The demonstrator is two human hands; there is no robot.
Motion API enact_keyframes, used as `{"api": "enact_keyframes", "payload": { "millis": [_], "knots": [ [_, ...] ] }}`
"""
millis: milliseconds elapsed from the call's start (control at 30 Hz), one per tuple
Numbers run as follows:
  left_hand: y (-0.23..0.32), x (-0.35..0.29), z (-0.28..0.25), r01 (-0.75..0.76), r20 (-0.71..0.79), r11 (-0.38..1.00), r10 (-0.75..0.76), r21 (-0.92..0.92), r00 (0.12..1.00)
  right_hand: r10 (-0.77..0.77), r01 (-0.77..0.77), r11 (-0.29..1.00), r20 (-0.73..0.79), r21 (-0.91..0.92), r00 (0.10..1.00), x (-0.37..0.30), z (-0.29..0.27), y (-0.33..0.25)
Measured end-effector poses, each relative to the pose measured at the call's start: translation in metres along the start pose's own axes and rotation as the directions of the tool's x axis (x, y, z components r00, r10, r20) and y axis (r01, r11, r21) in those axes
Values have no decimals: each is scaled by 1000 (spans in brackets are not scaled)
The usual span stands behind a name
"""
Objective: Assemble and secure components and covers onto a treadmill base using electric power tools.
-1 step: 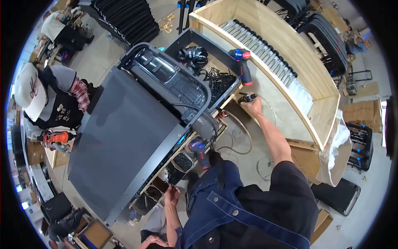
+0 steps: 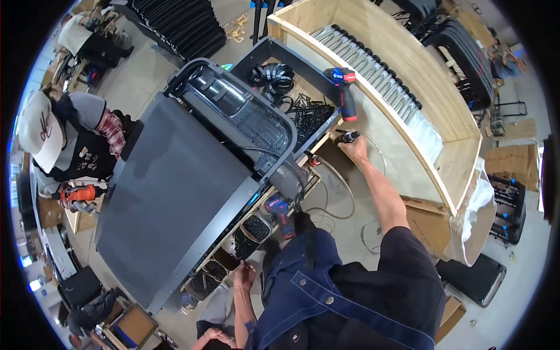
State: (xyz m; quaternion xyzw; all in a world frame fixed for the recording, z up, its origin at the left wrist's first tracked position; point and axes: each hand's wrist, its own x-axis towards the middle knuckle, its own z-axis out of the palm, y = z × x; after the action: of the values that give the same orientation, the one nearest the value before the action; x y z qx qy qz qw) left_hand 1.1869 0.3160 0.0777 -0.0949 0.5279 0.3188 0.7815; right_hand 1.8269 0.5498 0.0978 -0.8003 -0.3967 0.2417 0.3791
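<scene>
My right hand [image 2: 354, 149] is closed around a black hand-held power tool [image 2: 349, 137], beside the long wooden crate. My left hand [image 2: 244, 276] hangs by the row of parts bins, fingers pinched together; whatever they hold, if anything, is too small to make out. Close to it are a bin of dark small parts [image 2: 214, 270] and a bin of black screws [image 2: 256, 226]. A treadmill-like machine [image 2: 175, 204] with a broad grey deck lies beyond the bins. On the ledge between the machine and me rests a blue-and-red cordless driver [image 2: 280, 214].
Another cordless driver [image 2: 344, 93] stands at the edge of the wooden crate [image 2: 455, 157], which holds rows of metal tubes. A grey tray [image 2: 262, 55] contains black bolts and coiled parts. A hose [image 2: 352, 201] loops over the floor. Across the machine, a co-worker in a cap [image 2: 44, 131] holds an orange tool.
The co-worker's capped head has turned slightly. My two hands keep almost the same places, with my left hand's fingers still pinched.
</scene>
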Motion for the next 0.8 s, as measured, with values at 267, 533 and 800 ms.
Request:
{"api": "enact_keyframes", "payload": {
  "millis": [267,533,800],
  "knots": [
    [-45,-39,24,122,-418,967,-17,224,908,307,-294,939,44,-178,951,42,22,48],
    [-49,9,41,63,-391,908,116,415,913,134,-400,847,588,349,797,-129,-33,-109],
    [-33,-8,113,46,-395,848,198,528,897,19,-52,991,247,126,969,-103,124,58]
  ]
}}
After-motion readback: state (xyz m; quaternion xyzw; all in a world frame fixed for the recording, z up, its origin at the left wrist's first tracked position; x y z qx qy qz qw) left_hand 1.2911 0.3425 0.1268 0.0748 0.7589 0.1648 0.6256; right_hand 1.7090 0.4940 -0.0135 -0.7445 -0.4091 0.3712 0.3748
